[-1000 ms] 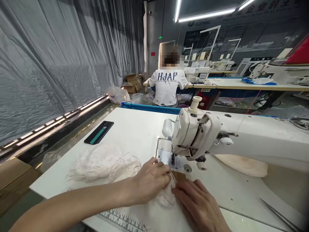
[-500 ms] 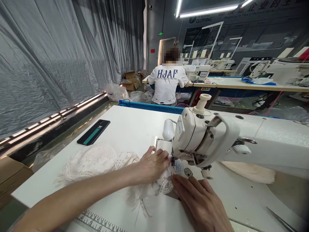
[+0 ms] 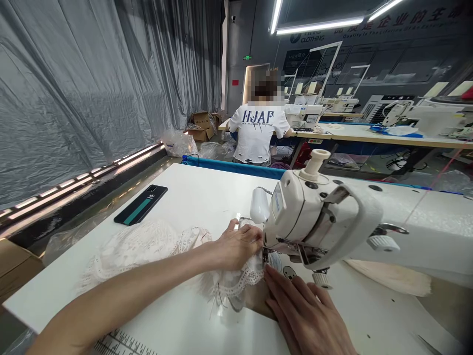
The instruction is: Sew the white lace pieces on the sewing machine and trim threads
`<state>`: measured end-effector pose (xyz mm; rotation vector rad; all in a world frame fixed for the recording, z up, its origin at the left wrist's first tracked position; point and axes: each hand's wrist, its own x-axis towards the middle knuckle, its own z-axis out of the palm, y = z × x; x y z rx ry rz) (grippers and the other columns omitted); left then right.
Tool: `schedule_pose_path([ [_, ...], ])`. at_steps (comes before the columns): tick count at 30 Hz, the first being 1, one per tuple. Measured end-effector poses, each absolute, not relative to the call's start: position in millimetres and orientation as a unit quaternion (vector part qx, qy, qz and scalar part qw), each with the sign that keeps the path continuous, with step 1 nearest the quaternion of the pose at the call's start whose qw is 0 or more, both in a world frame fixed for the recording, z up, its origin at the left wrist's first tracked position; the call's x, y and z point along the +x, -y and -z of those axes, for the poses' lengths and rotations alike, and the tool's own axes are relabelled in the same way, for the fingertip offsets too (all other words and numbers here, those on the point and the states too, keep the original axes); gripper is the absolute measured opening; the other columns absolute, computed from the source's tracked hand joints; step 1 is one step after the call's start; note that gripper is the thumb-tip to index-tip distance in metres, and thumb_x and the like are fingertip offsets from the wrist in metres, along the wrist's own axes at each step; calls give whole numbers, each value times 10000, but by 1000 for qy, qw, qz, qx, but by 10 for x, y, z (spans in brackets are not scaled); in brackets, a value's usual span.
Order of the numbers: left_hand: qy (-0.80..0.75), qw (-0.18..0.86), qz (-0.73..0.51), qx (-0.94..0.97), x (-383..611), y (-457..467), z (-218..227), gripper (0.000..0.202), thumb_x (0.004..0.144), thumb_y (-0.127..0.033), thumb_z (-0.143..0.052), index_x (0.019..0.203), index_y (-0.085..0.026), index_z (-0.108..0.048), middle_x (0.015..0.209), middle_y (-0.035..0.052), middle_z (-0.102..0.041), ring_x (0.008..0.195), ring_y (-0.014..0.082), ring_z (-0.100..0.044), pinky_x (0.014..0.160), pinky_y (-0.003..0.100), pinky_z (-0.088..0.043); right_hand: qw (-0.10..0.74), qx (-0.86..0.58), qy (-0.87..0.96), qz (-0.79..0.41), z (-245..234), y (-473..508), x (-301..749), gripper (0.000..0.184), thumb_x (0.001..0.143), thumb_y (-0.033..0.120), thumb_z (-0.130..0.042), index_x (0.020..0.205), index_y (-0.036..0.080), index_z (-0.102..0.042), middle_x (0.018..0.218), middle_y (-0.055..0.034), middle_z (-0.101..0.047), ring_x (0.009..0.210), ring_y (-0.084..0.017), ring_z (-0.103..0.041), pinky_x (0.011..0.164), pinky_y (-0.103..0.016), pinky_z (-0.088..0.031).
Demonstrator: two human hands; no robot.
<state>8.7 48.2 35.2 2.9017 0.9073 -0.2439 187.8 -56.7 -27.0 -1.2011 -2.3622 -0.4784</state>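
Left of the sewing machine (image 3: 291, 212), white lace (image 3: 251, 278) is lying. The left hand (image 3: 238, 246) is pressing it, maybe pinching; the right hand (image 3: 308, 313) is resting beside it, fingers flat. Both should be keeping it smooth.

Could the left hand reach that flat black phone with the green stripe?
Probably yes: bare white tabletop lies between the left hand and the phone, though that hand rests on white, scallop-edged lace fabric.
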Motion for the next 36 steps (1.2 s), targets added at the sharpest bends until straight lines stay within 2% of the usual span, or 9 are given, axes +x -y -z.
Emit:
schedule_pose_path([
  [5,-304,23,48,951,82,-450,-304,246,686,27,-477,859,-142,-524,1139,112,-493,1093,224,-433,941,429,-280,233,-431,852,186,261,561,1878,331,971,208,-346,1124,141,-632,1191,-89,-647,825,-204,-578,677,-342,-342],
  [10,-284,-50,-121,950,15,-95,-146,236,793,-7,-423,961,-140,-523,1083,92,-557,1104,207,-426,950,421,-280,266,-423,850,168,215,586,1852,322,969,192,-348,1074,118,-643,1096,-100,-683,800,-198,-570,687,-337,-354],
  [14,-263,-54,-206,941,21,250,-65,204,889,-31,-376,886,-133,-553,874,33,-605,883,157,-513,838,358,-343,290,-422,846,148,208,614,1849,323,966,174,-336,992,145,-657,1014,-75,-700,774,-193,-563,673,-335,-344],
  [18,-273,-79,-260,923,82,376,-13,213,909,-55,-422,757,-112,-561,763,9,-595,745,123,-510,768,319,-356,288,-424,849,128,222,627,1862,326,970,178,-327,991,164,-652,1020,-65,-694,797,-192,-567,682,-332,-333],
  [27,-248,-83,-279,924,68,376,59,152,900,-83,-483,788,-92,-585,806,16,-616,797,137,-521,757,333,-331,296,-429,844,129,242,622,1856,364,983,192,-289,966,179,-652,992,-67,-697,766,-181,-576,688,-337,-324],
  [36,-267,-90,-261,923,81,317,84,169,923,-93,-447,806,-112,-567,802,3,-611,788,120,-521,756,330,-330,301,-433,834,162,253,587,1833,364,982,181,-287,944,161,-648,967,-75,-699,750,-182,-585,669,-333,-326],
])
